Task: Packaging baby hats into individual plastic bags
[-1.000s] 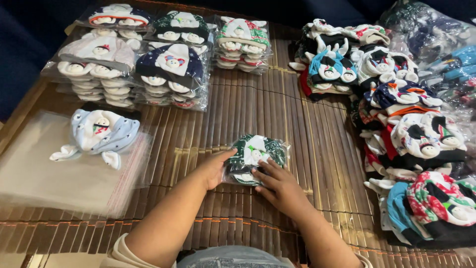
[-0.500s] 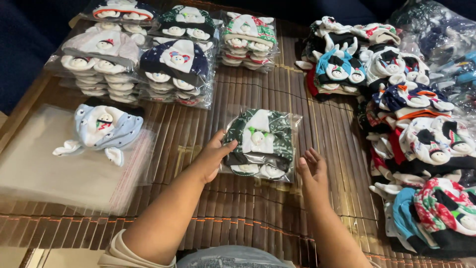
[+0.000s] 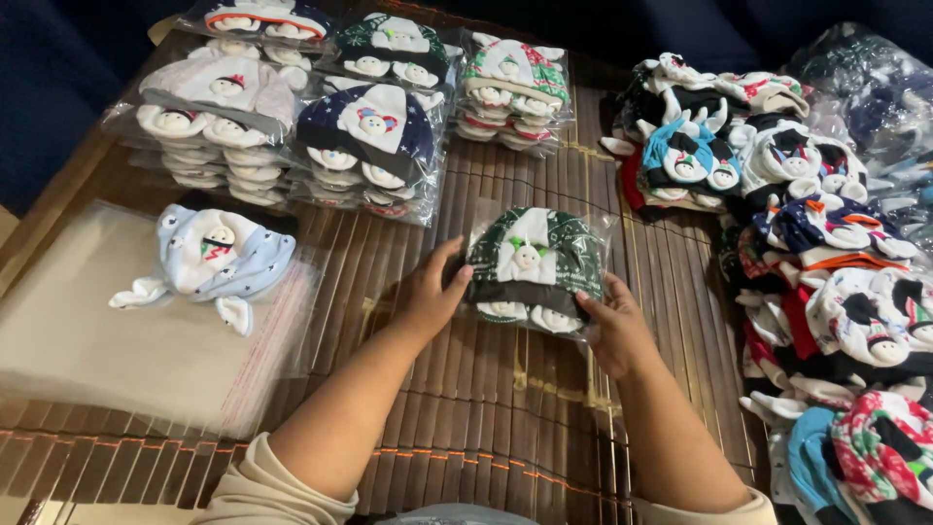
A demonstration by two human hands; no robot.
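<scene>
Hands flank the bagged green hat [image 3: 533, 267]: left hand [image 3: 430, 297] closed on its edge at 9 o'clock, right hand [image 3: 614, 329] gripping the lower corner at 4 o'clock. The packet sits mid-surface on the slatted surface [image 3: 466, 389], its long axis running 9 to 3, both hands about equally near. Bagged stacks [image 3: 369, 146] lie at 11 o'clock, a light blue hat [image 3: 219, 255] on clear bags at 9, loose hats [image 3: 836, 292] at 3. Against 0.5 s ago, the right hand has moved from beside the packet to grip it; 1 s ago both hands covered it nearer the body.
</scene>
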